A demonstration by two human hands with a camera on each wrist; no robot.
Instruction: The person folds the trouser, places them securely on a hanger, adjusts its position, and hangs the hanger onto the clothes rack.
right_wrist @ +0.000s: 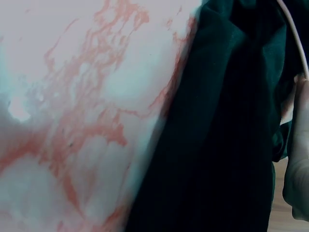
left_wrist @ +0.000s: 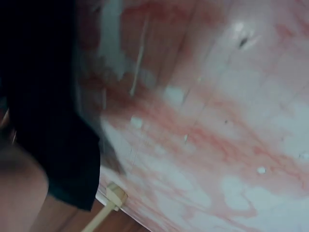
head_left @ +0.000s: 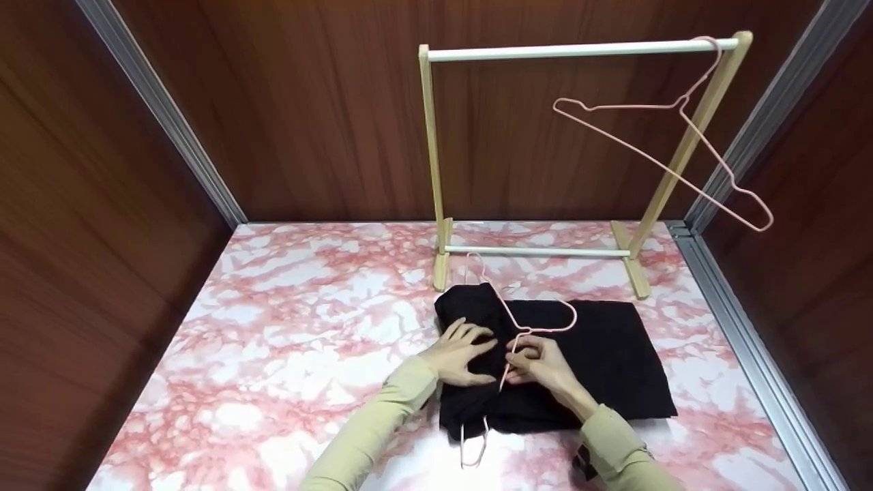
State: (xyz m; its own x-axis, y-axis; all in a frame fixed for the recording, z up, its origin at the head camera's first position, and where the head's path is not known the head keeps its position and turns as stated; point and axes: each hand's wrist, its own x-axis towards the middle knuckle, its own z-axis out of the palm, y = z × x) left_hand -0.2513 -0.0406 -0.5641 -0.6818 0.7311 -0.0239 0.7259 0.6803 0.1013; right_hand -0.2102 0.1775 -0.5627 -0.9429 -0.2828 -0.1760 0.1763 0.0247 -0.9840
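Note:
A black folded garment (head_left: 614,361) lies on the table, its left end folded over a pink clothes hanger (head_left: 506,307). The hanger's hook points right across the cloth, while its two ends stick out past the far and near edges. My left hand (head_left: 462,351) rests with spread fingers on the folded-over part. From the other side my right hand (head_left: 542,368) pinches the hanger's near arm below the hook. In the right wrist view, the garment (right_wrist: 203,145) hangs over much of the frame, with a piece of the hanger (right_wrist: 294,34) near the fingers. The hanger's lower bar is hidden under the cloth.
Behind the garment stands a wooden rack (head_left: 436,157) with a white top rail (head_left: 580,50). A second pink hanger (head_left: 627,146) hangs at the rail's right end. Brown wood-grain panels (head_left: 327,123) enclose the pink-and-white marbled table (head_left: 293,341) at the back and sides.

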